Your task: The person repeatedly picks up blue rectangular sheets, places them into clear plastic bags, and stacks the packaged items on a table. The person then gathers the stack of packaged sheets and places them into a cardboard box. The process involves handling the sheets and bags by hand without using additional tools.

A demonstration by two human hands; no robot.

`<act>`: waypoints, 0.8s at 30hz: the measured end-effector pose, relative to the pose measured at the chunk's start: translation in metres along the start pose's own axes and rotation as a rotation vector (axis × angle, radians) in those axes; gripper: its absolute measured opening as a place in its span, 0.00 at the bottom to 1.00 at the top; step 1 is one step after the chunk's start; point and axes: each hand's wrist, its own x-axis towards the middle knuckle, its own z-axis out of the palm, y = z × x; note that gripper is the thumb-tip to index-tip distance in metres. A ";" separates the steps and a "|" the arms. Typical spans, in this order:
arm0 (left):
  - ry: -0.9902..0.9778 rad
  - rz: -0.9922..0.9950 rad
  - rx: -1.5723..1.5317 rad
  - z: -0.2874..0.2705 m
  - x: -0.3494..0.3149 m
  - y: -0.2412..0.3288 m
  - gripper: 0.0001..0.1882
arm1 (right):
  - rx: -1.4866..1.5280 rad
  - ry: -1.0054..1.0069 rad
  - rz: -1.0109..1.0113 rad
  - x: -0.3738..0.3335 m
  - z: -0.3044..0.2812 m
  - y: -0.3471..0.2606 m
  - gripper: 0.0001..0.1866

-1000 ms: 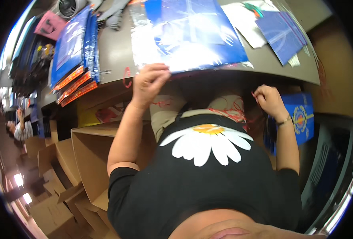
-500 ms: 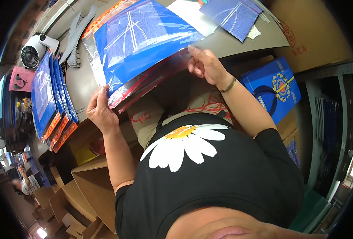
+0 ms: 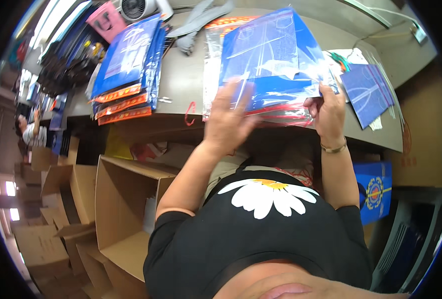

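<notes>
A blue packet (image 3: 275, 94) with a denim-look panel sits inside a glossy clear plastic bag on the table before me. More clear bags with red edging (image 3: 280, 115) show beneath its near side, at the table edge. My left hand (image 3: 228, 119), smeared by motion, has its fingers apart over the packet's near left part. At the near right corner, my right hand (image 3: 329, 112) pinches the clear bag between thumb and curled fingers. Right of it lies a separate blue denim-look sheet (image 3: 368, 92).
Several bagged blue packets with orange strips (image 3: 126, 70) are stacked at the left of the table (image 3: 178, 84). Grey sleeves (image 3: 196, 25), a fan (image 3: 133, 7) and a pink box (image 3: 106, 22) stand behind. An open carton (image 3: 126, 199) is at my left, a blue box (image 3: 378, 192) at my right.
My left hand has let go of the packet's near left corner and moved over its face. My right hand stays at the right corner. The whole view has shifted, and the packet's near side sits lower.
</notes>
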 end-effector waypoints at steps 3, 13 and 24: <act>0.119 0.034 0.049 0.020 0.004 -0.018 0.27 | -0.112 -0.245 -0.090 -0.016 0.021 -0.020 0.22; 1.055 -0.830 -0.800 -0.112 -0.014 -0.107 0.17 | -0.613 -0.245 0.143 -0.068 -0.079 0.033 0.30; 0.914 -1.155 -0.989 -0.165 -0.041 -0.347 0.30 | -1.219 0.081 -0.074 -0.143 -0.146 0.059 0.11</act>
